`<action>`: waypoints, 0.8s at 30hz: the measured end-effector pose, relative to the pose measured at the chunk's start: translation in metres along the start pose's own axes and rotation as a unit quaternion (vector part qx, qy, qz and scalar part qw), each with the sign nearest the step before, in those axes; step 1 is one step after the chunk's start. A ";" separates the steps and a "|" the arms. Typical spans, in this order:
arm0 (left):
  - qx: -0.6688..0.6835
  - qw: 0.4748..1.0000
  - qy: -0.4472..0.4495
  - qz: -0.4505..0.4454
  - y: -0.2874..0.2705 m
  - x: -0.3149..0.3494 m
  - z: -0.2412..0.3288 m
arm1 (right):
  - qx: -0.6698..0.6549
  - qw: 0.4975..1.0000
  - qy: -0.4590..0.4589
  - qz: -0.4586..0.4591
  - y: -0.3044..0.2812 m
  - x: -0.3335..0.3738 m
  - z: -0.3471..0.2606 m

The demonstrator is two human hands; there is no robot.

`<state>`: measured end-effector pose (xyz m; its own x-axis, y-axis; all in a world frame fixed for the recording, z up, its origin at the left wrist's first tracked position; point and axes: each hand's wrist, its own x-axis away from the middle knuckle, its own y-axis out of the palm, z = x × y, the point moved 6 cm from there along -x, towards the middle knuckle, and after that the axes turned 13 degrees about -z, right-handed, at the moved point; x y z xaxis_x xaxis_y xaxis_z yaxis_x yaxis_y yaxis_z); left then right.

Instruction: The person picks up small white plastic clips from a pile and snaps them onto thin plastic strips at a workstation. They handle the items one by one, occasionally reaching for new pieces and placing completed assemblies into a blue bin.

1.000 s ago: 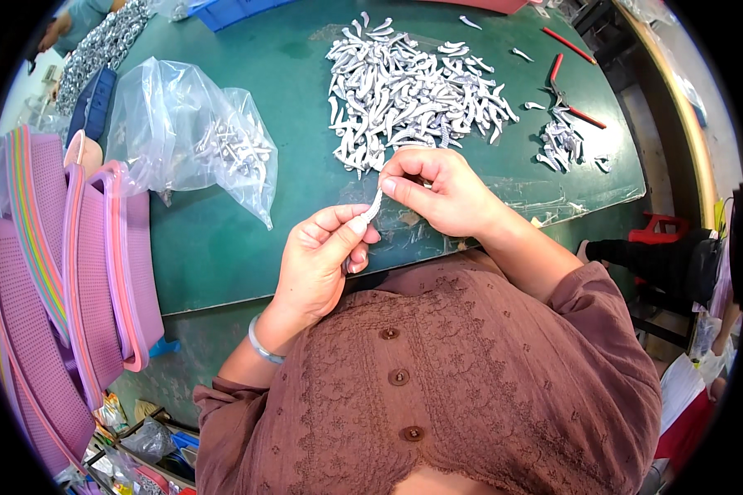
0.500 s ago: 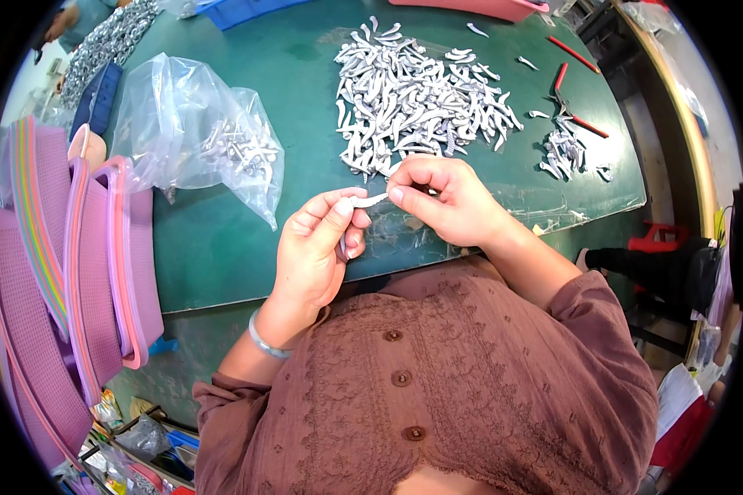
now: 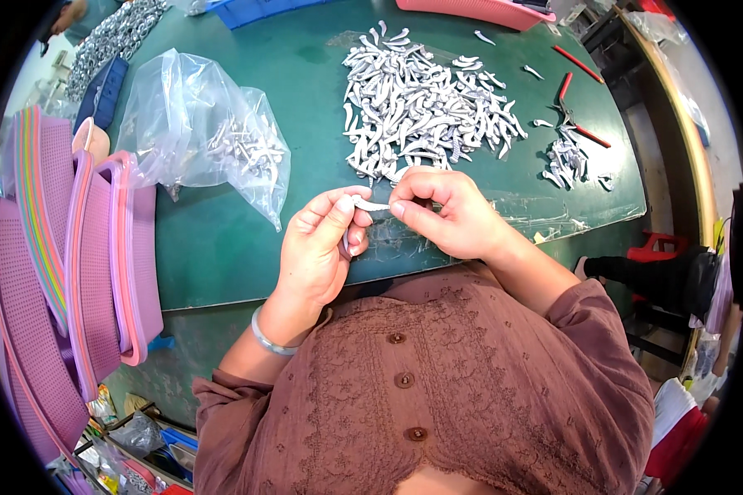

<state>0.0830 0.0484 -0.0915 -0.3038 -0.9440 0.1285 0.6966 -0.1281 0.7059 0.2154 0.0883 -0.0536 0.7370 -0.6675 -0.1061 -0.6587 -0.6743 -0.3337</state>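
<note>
Between my two hands, over the near edge of the table, is a small curved whitish-grey piece, thin and ridged like a little horn. My left hand pinches one end between thumb and forefinger, its other fingers curled. Thumb and forefinger of my right hand close on the other end. Part of another greyish bit shows under the left fingers; I cannot make out what it is. Just beyond my hands lies a wide heap of similar curved pieces on the green table.
Left of the heap lies a clear plastic bag with small metal parts. Red-handled pliers and a smaller pile are at right. Purple baskets stack at left; blue and pink bins stand at the far edge.
The view has shifted slightly. My right hand sits a little lower, and the held piece lies at a slightly different angle. Both hands keep their pinch on it.
</note>
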 end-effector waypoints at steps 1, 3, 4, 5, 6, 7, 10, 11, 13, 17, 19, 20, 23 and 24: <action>0.000 1.000 0.000 0.000 0.000 0.000 0.000 | 0.000 1.000 0.000 0.000 0.000 0.000 0.000; -0.003 1.000 0.000 0.005 -0.001 0.000 0.000 | 0.014 1.000 -0.002 -0.001 0.000 0.000 0.000; -0.003 1.000 0.000 0.006 0.000 0.000 0.000 | 0.014 1.000 -0.002 -0.001 0.000 0.000 0.000; -0.005 1.000 0.001 0.008 0.000 0.000 0.000 | 0.016 1.000 -0.002 0.000 0.000 0.000 0.000; -0.006 1.000 0.002 0.010 0.000 0.000 0.000 | 0.017 1.000 -0.001 0.001 0.000 0.000 -0.001; -0.006 1.000 0.002 0.010 0.000 0.000 0.000 | 0.017 1.000 -0.001 0.000 0.000 0.000 0.000; -0.010 1.000 0.002 0.013 0.000 0.000 0.000 | 0.023 1.000 -0.004 -0.003 0.001 0.000 -0.001; -0.010 1.000 0.001 0.013 0.000 0.000 0.000 | 0.022 1.000 -0.002 -0.006 0.001 0.000 -0.001; -0.009 1.000 0.000 0.013 -0.001 0.000 -0.001 | 0.021 1.000 0.000 -0.009 0.002 0.000 -0.001; -0.006 1.000 -0.001 0.010 0.000 0.000 -0.001 | 0.030 0.999 -0.016 -0.012 0.003 0.000 -0.005; -0.005 1.000 -0.002 0.010 0.000 -0.001 -0.002 | 0.036 0.999 -0.021 -0.012 0.003 0.000 -0.006; -0.003 1.000 -0.003 0.008 0.001 -0.001 -0.002 | 0.044 0.999 -0.028 -0.013 0.003 0.000 -0.007; -0.001 1.000 -0.004 0.007 0.000 -0.001 -0.003 | 0.052 0.998 -0.019 -0.027 0.003 0.000 -0.010; 0.000 1.000 -0.005 0.006 0.000 -0.001 -0.003 | 0.053 0.998 -0.002 -0.039 0.004 0.000 -0.009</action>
<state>0.0852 0.0484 -0.0940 -0.3013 -0.9426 0.1438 0.7001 -0.1162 0.7045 0.2112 0.0827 -0.0467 0.7869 -0.6118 -0.0801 -0.5791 -0.6875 -0.4381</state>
